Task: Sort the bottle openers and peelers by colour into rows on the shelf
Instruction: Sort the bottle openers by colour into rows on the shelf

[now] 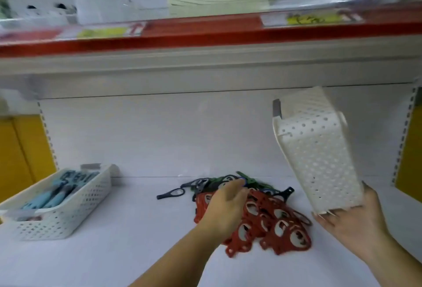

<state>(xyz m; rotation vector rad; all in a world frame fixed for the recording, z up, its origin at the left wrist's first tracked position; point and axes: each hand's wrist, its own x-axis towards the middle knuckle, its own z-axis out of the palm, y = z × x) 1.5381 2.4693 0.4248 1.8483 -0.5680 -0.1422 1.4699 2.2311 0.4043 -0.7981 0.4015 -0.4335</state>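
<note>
the white shelf carries the pile of bottle openers near its middle. just right of the pile and above it, a white perforated basket is held tipped up on end, its lower end gripped by the right hand. well left of the pile a second basket is stood, with light-blue peelers inside. the pile is mostly red, with dark, green and blue pieces at its far side. one dark opener lies just left of it. the left hand is laid on the pile, fingers bent; whether anything is pinched cannot be told. the openers look interlocked, so mixed colours could be dragged out together, and the tipped basket could slip from its one-handed grip onto the pile.
</note>
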